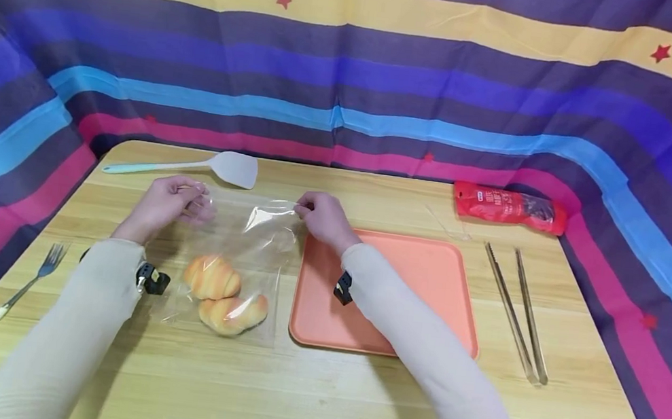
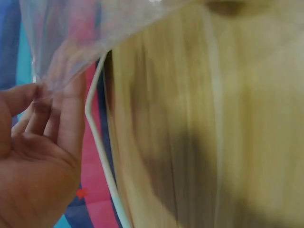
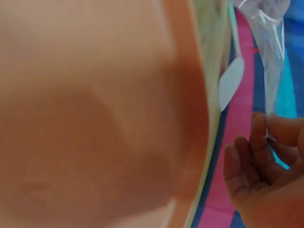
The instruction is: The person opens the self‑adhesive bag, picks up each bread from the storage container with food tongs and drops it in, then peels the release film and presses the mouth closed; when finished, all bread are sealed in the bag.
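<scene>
A clear plastic bag (image 1: 235, 233) with two bread rolls inside lies toward the left of the table. One is a croissant-like roll (image 1: 212, 277), and a curved roll (image 1: 233, 313) sits just below it. My left hand (image 1: 170, 204) pinches the bag's upper left corner between thumb and fingers, as the left wrist view shows with the film (image 2: 61, 47) rising from the fingertips. At the upper right corner my right hand (image 1: 325, 216) pinches the film; in the right wrist view the bag (image 3: 271, 61) hangs stretched from thumb and forefinger.
A coral tray (image 1: 388, 297) lies right of the bag, under my right forearm. Metal tongs (image 1: 519, 311) rest further right, with a red packet (image 1: 508, 208) behind. A white spatula (image 1: 234, 169) lies at the back left, a fork (image 1: 6, 304) at the left edge. Striped cloth (image 1: 339, 66) surrounds the table.
</scene>
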Action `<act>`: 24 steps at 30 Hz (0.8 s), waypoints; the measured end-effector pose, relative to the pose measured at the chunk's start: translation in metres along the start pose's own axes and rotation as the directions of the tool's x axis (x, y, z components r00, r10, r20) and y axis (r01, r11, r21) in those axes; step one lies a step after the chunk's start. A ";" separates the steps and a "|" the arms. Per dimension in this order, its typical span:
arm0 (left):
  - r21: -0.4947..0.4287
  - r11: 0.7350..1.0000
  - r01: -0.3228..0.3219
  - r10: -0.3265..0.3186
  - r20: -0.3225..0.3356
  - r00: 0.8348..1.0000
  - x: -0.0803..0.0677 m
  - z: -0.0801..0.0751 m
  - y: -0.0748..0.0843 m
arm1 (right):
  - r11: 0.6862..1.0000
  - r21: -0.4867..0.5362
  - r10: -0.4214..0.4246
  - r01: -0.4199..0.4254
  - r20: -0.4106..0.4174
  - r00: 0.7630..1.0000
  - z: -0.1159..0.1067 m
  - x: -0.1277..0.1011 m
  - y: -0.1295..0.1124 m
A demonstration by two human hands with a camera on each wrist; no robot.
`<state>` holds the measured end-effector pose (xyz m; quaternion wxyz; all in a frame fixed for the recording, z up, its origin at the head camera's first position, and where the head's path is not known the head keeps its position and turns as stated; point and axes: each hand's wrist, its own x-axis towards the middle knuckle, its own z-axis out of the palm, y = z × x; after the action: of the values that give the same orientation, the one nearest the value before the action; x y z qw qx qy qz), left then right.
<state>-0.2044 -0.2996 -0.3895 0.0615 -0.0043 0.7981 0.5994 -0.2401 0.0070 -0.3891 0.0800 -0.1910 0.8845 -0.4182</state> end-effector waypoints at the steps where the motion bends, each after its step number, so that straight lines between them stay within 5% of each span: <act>1: 0.018 1.000 0.017 -0.017 0.017 1.000 0.004 0.000 0.000 | 1.000 -0.027 0.006 -0.006 0.001 1.000 0.000 0.003 0.002; 10: -0.008 0.991 0.136 -0.133 0.148 0.980 0.022 0.005 -0.009 | 0.985 -0.163 0.063 -0.057 0.035 0.997 0.005 0.017 0.022; 24: 0.184 0.978 0.097 -0.130 0.178 0.975 0.001 -0.014 -0.015 | 0.998 -0.026 0.053 -0.052 0.031 0.998 -0.026 0.001 0.023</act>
<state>-0.2052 -0.3167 -0.4000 0.1714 0.0124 0.8365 0.5203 -0.2553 0.0386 -0.3903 0.1026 -0.1755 0.8930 -0.4016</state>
